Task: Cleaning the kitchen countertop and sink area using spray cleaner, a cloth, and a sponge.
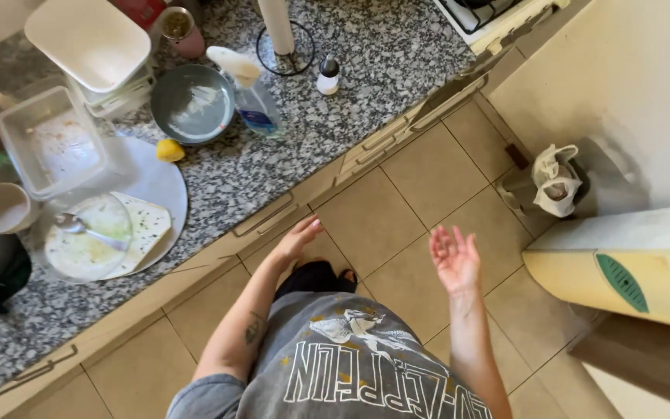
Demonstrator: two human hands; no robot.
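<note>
My left hand (298, 239) hangs spread and empty just off the table (288, 147) edge; the spray bottle (248, 93) stands at eleven o'clock, well apart. My right hand (454, 257) is spread, palm up, over the floor (397, 209)

1. Left hand (298, 237): bare, empty, fingers straight and held together, palm turned down. It hangs over the front edge of the counter (219, 247), beside a drawer handle (262, 215), over the tiled floor; whether it touches the counter edge cannot be told. Forearm bare, with a small dark tattoo near the elbow.

2. Right hand (454, 256): bare, empty, palm open and turned up toward the camera, fingers spread slightly and loosely curled. It is held in the air above the beige floor tiles, well apart from the left hand, touching nothing.
</note>
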